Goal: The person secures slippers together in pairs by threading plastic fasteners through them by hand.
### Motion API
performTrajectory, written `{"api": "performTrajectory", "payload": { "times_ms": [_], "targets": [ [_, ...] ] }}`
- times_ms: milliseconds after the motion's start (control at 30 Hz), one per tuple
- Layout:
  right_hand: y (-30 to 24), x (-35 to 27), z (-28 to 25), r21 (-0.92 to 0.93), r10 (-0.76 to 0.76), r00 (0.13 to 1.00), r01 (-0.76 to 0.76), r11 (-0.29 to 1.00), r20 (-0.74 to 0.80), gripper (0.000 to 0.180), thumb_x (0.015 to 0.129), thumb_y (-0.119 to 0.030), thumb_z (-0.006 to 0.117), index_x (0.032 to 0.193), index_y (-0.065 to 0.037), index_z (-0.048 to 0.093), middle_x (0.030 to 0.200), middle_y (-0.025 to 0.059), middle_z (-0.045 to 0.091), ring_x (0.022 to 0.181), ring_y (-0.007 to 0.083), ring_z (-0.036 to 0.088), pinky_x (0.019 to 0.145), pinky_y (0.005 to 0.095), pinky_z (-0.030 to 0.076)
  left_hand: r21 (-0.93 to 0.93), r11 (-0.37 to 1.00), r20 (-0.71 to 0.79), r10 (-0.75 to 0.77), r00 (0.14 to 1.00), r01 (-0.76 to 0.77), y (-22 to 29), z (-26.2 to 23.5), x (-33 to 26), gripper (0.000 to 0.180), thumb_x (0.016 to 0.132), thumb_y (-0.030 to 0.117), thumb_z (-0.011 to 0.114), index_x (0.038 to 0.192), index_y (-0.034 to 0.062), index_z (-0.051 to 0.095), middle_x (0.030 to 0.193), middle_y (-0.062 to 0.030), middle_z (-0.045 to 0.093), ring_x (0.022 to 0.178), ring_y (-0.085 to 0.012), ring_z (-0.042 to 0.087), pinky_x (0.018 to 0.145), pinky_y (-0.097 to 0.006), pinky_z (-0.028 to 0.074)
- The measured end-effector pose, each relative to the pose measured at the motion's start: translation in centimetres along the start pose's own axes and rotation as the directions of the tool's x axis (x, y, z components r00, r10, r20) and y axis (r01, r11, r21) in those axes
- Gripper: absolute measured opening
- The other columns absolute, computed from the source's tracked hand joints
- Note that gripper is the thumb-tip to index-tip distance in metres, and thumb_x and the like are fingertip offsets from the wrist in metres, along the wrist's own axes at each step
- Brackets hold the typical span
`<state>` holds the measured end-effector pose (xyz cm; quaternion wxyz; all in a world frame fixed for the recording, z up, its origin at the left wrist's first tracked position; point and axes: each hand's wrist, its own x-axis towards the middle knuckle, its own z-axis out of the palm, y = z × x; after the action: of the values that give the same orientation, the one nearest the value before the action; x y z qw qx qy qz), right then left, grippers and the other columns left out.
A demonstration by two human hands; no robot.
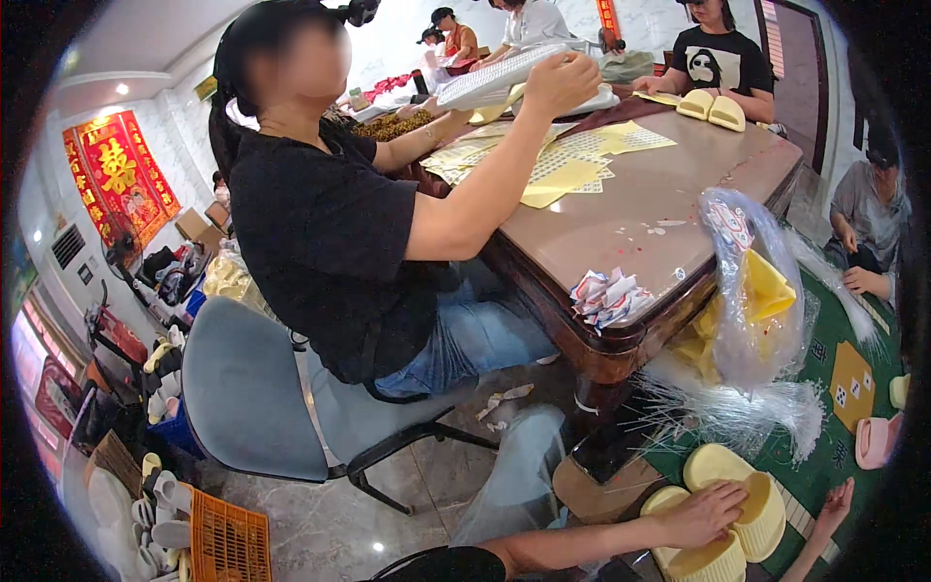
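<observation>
Yellow slippers [766, 519]: a small cluster, soles stacked and overlapping, on the floor at the lower right, just beside the edge of a green mat [824, 456] and below the corner of the table [640, 223]. Left hand [700, 514]: palm down on the upper slipper, fingers loosely spread over its edge, laid on rather than closed round it. Right hand [834, 504]: enters from the lower right edge, fingers apart and extended, nothing in it, near the slippers but not touching them. Judgement: the step in hand is taking hold of a slipper from the cluster, with contact made and no grip formed. A lift from here would call for the left fingers to curl under the rim, and for the free right hand to steady the rest, since the pile looks loose. Above the slippers, a clear plastic bag [752, 291] with yellow contents hangs off the table corner, and a bundle of clear plastic strands [737, 412] fans out beneath it. A pink slipper [878, 441] lies on the mat, well apart. Crumpled paper [609, 296] sits on the table edge. A co-worker on a grey-blue chair [242, 388] handles yellow sheets [567, 175] farther along the table.
</observation>
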<state>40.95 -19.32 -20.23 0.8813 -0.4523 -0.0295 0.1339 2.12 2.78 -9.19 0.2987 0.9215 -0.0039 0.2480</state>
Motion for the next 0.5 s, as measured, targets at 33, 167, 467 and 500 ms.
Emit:
{"api": "performTrajectory", "payload": {
  "times_ms": [33, 167, 467, 500],
  "targets": [
    [-4.6, -1.8, 0.0, -0.031, -0.083, 0.996, 0.083, 0.996, -0.015, 0.036, 0.094, -0.015, 0.043, 0.126, 0.001, 0.041, 0.071, -0.0007, 0.037, 0.062, 0.0082, 0.035, 0.056, 0.0224, 0.032, -0.046, 0.996, -0.001, 0.076, 0.997, -0.076, 0.8, -0.3, 0.4, 0.045, 0.067, 0.025, 0.068, 0.099, -0.0043, 0.054, 0.124, -0.0214, 0.042, 0.121, -0.0356, 0.035, 0.104, -0.043, 0.025],
    [-6.4, -2.9, 1.8, -0.170, -0.158, 0.957, 0.203, 0.964, 0.244, 0.041, 0.092, -0.016, 0.047, 0.129, 0.001, 0.040, 0.074, -0.0024, 0.040, 0.064, 0.0069, 0.038, 0.062, 0.0213, 0.035, -0.075, 0.992, -0.006, 0.098, 0.995, -0.098, 1.0, -1.6, 0.1, 0.045, 0.066, 0.024, 0.068, 0.100, -0.0032, 0.054, 0.125, -0.0204, 0.040, 0.122, -0.0354, 0.033, 0.104, -0.043, 0.025],
    [-8.0, -0.1, -3.0, 0.167, -0.229, 0.970, 0.241, 0.956, -0.088, 0.042, 0.092, -0.016, 0.047, 0.131, -0.002, 0.039, 0.080, -0.0010, 0.043, 0.065, 0.0094, 0.039, 0.065, 0.0215, 0.037, -0.077, 0.994, 0.014, 0.082, 0.997, -0.080, 1.1, -2.0, 0.3, 0.045, 0.069, 0.026, 0.066, 0.103, -0.0021, 0.054, 0.125, -0.0199, 0.041, 0.122, -0.0343, 0.034, 0.103, -0.043, 0.025],
    [-7.9, -0.6, -1.7, 0.116, -0.244, 0.965, 0.254, 0.960, -0.096, 0.041, 0.092, -0.016, 0.047, 0.131, -0.002, 0.039, 0.079, -0.0011, 0.043, 0.065, 0.0091, 0.039, 0.064, 0.0213, 0.037, -0.039, 0.995, -0.032, 0.096, 0.995, -0.097, 0.7, -1.2, 0.0, 0.045, 0.070, 0.027, 0.065, 0.103, -0.0019, 0.054, 0.125, -0.0203, 0.041, 0.121, -0.0341, 0.035, 0.103, -0.043, 0.025]
  ]
}}
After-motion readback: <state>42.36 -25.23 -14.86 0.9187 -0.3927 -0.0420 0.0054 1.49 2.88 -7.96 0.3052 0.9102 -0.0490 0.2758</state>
